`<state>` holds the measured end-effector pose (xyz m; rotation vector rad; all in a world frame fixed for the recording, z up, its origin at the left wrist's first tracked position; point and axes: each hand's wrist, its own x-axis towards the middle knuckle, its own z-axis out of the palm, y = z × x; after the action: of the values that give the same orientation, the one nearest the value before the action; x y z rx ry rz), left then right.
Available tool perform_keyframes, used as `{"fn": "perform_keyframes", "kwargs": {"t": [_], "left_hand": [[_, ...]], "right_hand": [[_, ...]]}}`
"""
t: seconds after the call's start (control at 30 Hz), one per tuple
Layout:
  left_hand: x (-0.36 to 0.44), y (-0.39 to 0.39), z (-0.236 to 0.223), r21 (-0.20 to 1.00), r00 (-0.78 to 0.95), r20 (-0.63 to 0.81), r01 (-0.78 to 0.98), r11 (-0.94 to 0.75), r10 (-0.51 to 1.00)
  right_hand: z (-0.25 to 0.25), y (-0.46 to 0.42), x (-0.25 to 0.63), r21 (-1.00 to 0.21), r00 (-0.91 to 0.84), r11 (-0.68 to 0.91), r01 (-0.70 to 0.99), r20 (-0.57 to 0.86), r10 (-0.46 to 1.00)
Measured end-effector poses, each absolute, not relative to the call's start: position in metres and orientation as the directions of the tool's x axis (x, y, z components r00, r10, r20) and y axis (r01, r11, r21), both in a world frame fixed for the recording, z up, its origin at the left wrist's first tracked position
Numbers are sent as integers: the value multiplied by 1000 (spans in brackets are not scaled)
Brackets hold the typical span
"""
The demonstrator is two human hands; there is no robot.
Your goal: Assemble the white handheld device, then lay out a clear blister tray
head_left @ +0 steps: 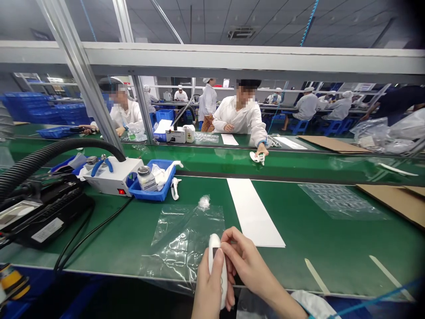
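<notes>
Near the front edge of the bench, my left hand [207, 285] is wrapped round a white handheld device [215, 242] with a rounded top and a small dark window. The left thumb lies along its front, just below the window. My right hand [246, 260] meets the device's upper right edge, its thumb and index finger pinched together. Whatever may be between those fingertips is too small to make out. Beneath and beyond the hands lies a clear plastic bag [186, 230], and a white paper strip [254, 212] extends away to the right.
A blue tray [156, 195] holds a glass jar and white cloth, beside a white box [114, 177] with a red switch. A black hose [59, 148] arches at left. Clear plastic sheeting [338, 201] and cardboard [395, 199] lie right. Across the bench, a co-worker [239, 113] reaches over a white part.
</notes>
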<state>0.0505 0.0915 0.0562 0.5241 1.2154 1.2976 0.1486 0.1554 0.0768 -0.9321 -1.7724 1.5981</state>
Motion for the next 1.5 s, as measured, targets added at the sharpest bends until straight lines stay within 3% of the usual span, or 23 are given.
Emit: {"fn": "perform_keyframes", "kwargs": {"t": [0.13, 0.3, 0.43, 0.53, 0.63, 0.8, 1.03, 1.5], "left_hand": [[47, 85, 59, 849, -180, -423, -420, 319, 888], [44, 83, 62, 920, -139, -297, -305, 244, 945], [42, 86, 59, 874, -45, -364, -362, 325, 930], [40, 89, 59, 794, 40, -432, -457, 401, 901], [39, 91, 59, 762, 90, -432, -495, 417, 897], [36, 90, 54, 736, 155, -380, -547, 399, 912], [24, 86, 48, 746, 315, -176, -576, 335, 933], [12, 86, 38, 646, 376, -123, -672, 361, 919]], "right_hand": [[84, 157, 152, -988, -572, 112, 102, 34, 820], [92, 161, 150, -983, -634, 173, 55, 100, 767], [84, 169, 147, -996, -587, 58, 61, 11, 810], [80, 174, 148, -995, -648, -63, 78, -98, 755], [81, 176, 148, -993, -674, -59, 100, -111, 730], [81, 183, 148, -990, -649, -23, 139, -109, 753], [76, 189, 152, -990, -664, -103, 99, -143, 734], [77, 192, 144, -988, -684, -126, 85, -150, 714]]}}
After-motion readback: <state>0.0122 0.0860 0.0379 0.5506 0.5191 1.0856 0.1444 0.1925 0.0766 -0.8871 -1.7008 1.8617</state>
